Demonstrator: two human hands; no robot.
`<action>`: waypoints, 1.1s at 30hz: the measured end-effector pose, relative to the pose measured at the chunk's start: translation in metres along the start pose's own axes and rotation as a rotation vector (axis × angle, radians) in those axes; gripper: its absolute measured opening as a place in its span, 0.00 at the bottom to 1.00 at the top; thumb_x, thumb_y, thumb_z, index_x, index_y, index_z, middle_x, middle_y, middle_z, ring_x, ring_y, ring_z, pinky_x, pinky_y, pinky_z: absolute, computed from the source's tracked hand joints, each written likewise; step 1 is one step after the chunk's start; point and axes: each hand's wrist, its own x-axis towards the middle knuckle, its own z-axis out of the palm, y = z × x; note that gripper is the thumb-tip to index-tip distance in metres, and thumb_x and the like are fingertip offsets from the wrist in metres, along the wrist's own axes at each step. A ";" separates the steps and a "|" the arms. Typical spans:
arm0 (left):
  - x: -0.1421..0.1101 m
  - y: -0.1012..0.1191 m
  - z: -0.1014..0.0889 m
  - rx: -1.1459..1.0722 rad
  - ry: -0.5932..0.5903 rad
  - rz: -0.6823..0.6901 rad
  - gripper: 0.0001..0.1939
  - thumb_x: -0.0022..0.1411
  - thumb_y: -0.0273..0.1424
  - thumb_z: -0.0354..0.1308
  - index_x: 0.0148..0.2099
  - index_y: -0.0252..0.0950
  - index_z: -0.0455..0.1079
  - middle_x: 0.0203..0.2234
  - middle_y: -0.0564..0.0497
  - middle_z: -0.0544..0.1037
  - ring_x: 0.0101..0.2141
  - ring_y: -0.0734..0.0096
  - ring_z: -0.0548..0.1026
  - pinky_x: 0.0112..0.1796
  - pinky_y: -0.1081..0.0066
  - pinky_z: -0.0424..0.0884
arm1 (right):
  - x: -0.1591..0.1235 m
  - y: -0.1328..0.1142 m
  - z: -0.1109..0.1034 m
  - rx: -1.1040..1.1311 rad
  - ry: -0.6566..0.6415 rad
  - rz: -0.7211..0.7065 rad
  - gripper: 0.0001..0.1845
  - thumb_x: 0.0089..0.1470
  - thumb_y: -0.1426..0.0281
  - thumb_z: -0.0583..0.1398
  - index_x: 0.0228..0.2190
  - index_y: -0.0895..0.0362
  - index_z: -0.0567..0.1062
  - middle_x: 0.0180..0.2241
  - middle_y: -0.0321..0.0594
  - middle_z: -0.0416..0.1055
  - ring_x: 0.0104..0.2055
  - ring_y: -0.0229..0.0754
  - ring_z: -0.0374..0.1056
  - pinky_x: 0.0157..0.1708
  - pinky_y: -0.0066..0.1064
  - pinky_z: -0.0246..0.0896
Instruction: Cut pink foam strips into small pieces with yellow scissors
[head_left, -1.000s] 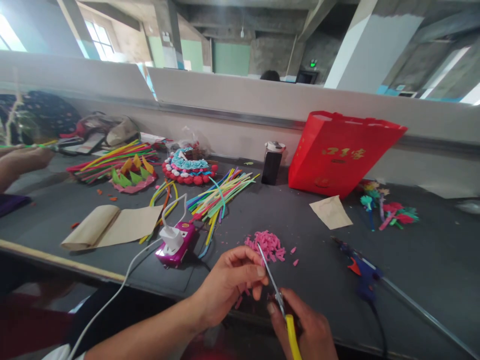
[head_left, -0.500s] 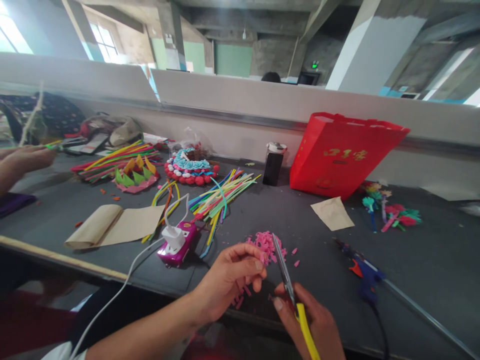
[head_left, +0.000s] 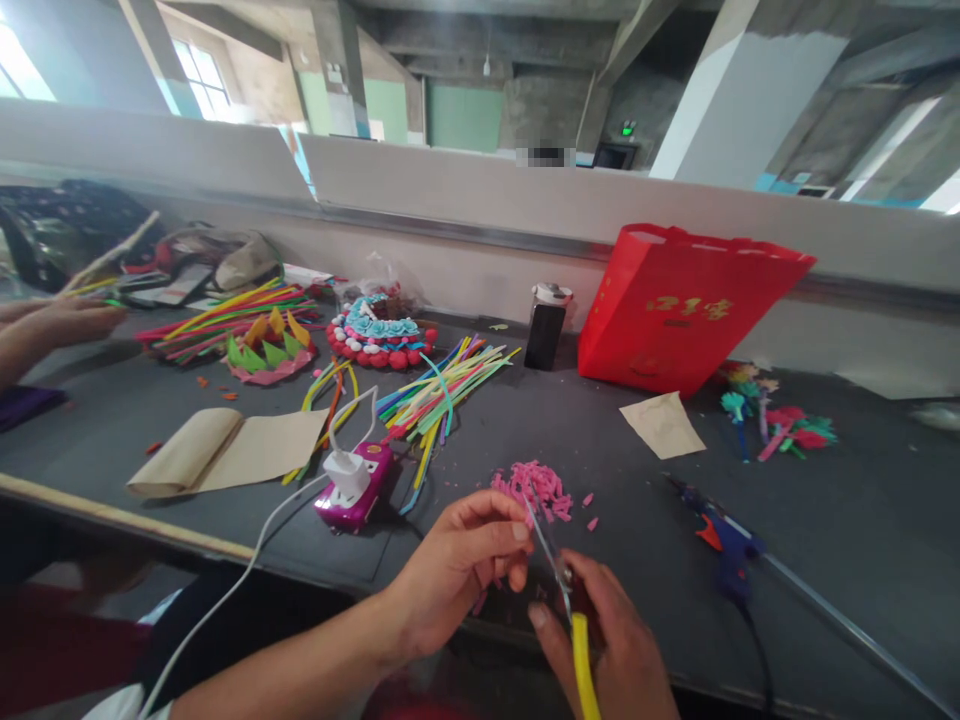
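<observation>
My left hand [head_left: 469, 555] is closed in a pinch, with a small pink piece [head_left: 529, 514] showing at its fingertips, mostly hidden. Yellow-handled scissors [head_left: 558, 575] are gripped in my right hand [head_left: 611, 630], their blades pointing up and left so the tip comes against the left fingertips. Just beyond both hands lies a pile of small pink cut pieces [head_left: 546, 485] on the dark table. More pink bits lie partly hidden under my left hand at the table's front edge.
A glue gun [head_left: 724, 545] lies right, a purple power socket [head_left: 356, 490] left with its white cable. Behind are colourful strips [head_left: 442, 395], a bottle [head_left: 546, 330] and a red bag [head_left: 675, 315]. Far left, another person's hand [head_left: 64, 330] holds a thin stick.
The scissors swung right, away from my left fingertips, then came back against them. My left hand has stayed nearly still. The other person's stick has tipped over to the right.
</observation>
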 end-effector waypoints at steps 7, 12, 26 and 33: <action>-0.003 -0.009 0.002 -0.053 -0.056 -0.007 0.05 0.54 0.25 0.62 0.34 0.32 0.69 0.25 0.50 0.75 0.21 0.77 0.71 0.27 0.76 0.67 | 0.007 -0.018 0.006 0.075 0.053 0.042 0.16 0.57 0.62 0.59 0.44 0.57 0.68 0.32 0.42 0.73 0.32 0.40 0.72 0.30 0.27 0.70; -0.003 -0.010 0.003 -0.063 -0.040 -0.020 0.07 0.53 0.26 0.64 0.34 0.32 0.69 0.25 0.50 0.75 0.22 0.77 0.72 0.29 0.76 0.67 | 0.007 -0.020 0.008 0.105 0.056 0.071 0.14 0.57 0.62 0.58 0.43 0.57 0.69 0.32 0.41 0.74 0.31 0.40 0.73 0.29 0.26 0.70; -0.005 -0.008 0.004 -0.066 -0.065 -0.012 0.06 0.53 0.26 0.65 0.34 0.32 0.70 0.24 0.51 0.74 0.22 0.77 0.72 0.29 0.75 0.67 | 0.000 -0.014 0.011 0.101 0.115 0.044 0.11 0.59 0.64 0.55 0.38 0.57 0.73 0.27 0.39 0.77 0.23 0.37 0.73 0.26 0.23 0.69; -0.002 -0.004 0.001 0.032 0.026 0.020 0.08 0.52 0.28 0.65 0.34 0.32 0.70 0.23 0.53 0.72 0.21 0.79 0.70 0.25 0.79 0.62 | 0.010 -0.023 -0.001 0.205 0.065 0.288 0.16 0.58 0.56 0.55 0.32 0.54 0.75 0.24 0.36 0.76 0.23 0.38 0.72 0.25 0.23 0.68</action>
